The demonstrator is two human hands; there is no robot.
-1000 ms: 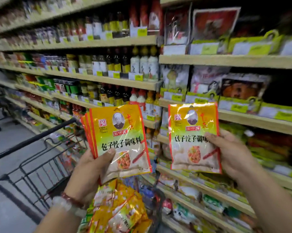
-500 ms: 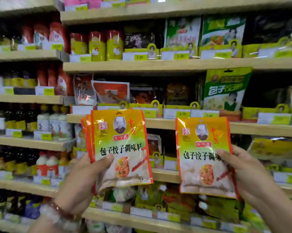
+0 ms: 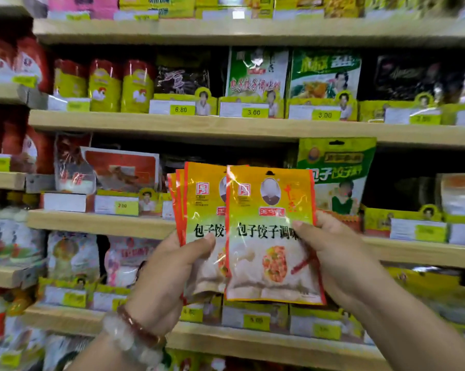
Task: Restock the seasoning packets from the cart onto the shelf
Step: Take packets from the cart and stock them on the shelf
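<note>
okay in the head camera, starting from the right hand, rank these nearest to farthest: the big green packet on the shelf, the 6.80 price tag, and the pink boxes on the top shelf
1. The big green packet, just above the right hand on the shelf behind it.
2. The 6.80 price tag, one shelf higher and off to the left.
3. The pink boxes, top shelf, far upper left.

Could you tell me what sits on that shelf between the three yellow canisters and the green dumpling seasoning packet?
In the head view, a dark packet stands between the yellow canisters and the green packet, above a 6.80 price tag.
</note>
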